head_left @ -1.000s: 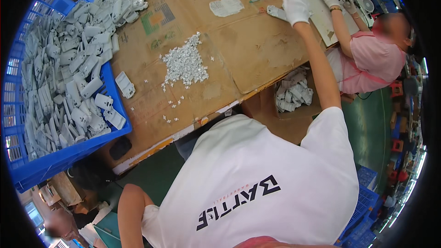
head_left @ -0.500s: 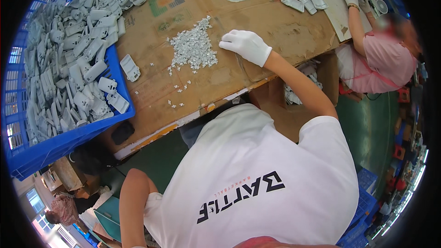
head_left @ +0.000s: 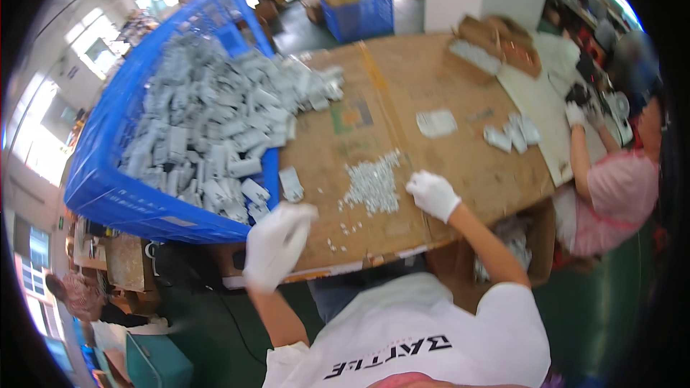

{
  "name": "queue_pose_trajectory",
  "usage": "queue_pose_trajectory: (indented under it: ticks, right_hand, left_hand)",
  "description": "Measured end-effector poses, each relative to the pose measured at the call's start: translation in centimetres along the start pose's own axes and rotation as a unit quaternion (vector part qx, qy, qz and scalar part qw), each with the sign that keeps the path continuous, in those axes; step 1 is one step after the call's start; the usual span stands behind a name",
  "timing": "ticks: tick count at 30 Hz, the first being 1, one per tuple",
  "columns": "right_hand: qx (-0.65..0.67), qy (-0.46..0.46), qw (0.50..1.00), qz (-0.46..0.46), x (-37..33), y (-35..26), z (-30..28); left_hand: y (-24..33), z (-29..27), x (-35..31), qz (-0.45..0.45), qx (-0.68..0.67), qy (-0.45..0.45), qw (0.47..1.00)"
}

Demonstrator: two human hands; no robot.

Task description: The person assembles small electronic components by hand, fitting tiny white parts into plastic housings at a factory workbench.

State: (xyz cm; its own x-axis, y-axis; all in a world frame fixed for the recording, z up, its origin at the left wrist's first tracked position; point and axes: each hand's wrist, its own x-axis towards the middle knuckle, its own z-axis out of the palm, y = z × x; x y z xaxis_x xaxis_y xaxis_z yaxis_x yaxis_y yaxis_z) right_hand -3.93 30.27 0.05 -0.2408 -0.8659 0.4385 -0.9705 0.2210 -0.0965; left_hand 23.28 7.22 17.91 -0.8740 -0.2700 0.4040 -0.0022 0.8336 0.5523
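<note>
My left hand (head_left: 279, 246), in a white glove, is raised over the table's near edge beside the blue crate (head_left: 169, 217). Motion smears its fingers, so whether it holds anything is unclear. The white-gloved right hand (head_left: 433, 195) rests on the cardboard-covered tabletop (head_left: 467, 165) with its fingers curled together; whatever may be inside them is hidden. Just left of it lies a heap of tiny pale parts (head_left: 372, 184), with several strays nearer me. One light grey plastic housing (head_left: 291, 184) lies between crate and heap. Many similar housings (head_left: 215, 122) fill the crate.
A crumpled white paper (head_left: 436, 123) and several grey housings (head_left: 513, 134) lie farther back. Open cardboard boxes (head_left: 496, 44) stand at the far right. A co-worker in pink (head_left: 618, 194) works at the right. Below the table's edge sits a carton (head_left: 543, 244).
My left hand and forearm have come up into view over the table's edge. The head view has shifted, showing more of the room beyond. My right hand stays beside the heap.
</note>
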Motion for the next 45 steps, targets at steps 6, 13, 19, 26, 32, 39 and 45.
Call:
queue_pose_trajectory:
  ticks: [6,13,19,26,32,39,45]
  right_hand:
    - [0.081,0.013,0.995,0.049,0.7,-0.6,0.5]
    - [0.248,0.032,0.96,0.125,0.6,0.9,-0.1]
    - [0.316,-0.006,0.933,0.175,1.1,2.1,0.0]
    - [0.355,-0.04,0.916,0.183,1.3,3.1,0.5]
    - [0.558,-0.003,0.782,0.277,3.8,1.7,-0.1]
    - [0.436,0.189,0.87,0.13,15.4,-3.0,4.1]
    - [0.302,0.173,0.926,0.147,19.0,-2.9,7.7]
  left_hand:
    - [-17.1,8.7,2.5,-0.074,0.394,0.049,0.915]
    - [-19.2,9.7,6.0,-0.196,0.359,-0.003,0.913]
    - [-19.8,9.6,7.3,-0.16,0.374,0.004,0.913]
    - [-18.8,10.0,8.1,0.065,0.383,-0.119,0.914]
    - [-18.8,13.0,9.5,-0.04,0.249,-0.053,0.966]
    - [-20.3,17.9,10.6,-0.215,-0.219,0.126,0.943]
    - [-18.3,18.4,10.9,-0.181,-0.131,0.129,0.966]
